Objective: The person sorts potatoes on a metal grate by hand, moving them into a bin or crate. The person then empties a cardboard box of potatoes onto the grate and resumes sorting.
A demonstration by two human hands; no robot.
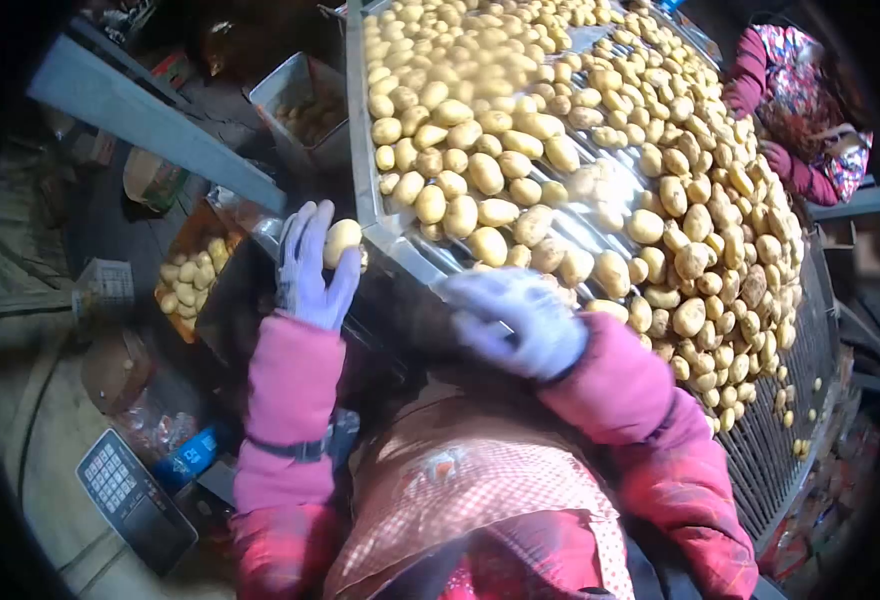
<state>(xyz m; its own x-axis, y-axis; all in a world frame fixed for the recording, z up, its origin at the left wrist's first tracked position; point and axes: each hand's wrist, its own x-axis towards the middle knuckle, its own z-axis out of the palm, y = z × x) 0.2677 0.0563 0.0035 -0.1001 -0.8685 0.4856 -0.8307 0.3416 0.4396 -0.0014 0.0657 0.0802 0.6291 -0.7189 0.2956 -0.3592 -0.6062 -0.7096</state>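
My left hand, in a pale lilac glove, is closed on a yellow potato just off the left rim of the sorting table. The potato shows between thumb and fingers. Gloved the same way, my right hand hovers at the table's near edge, close to the nearest potatoes. Motion blurs its fingers, but they look stretched apart, and I see nothing in them. Many loose potatoes cover the slatted metal table.
Left of the table stand a bin with potatoes at its bottom and an orange-lined container of potatoes. A keypad scale display is at lower left. A slanting metal beam crosses the upper left. Another person's sleeve reaches in from the right.
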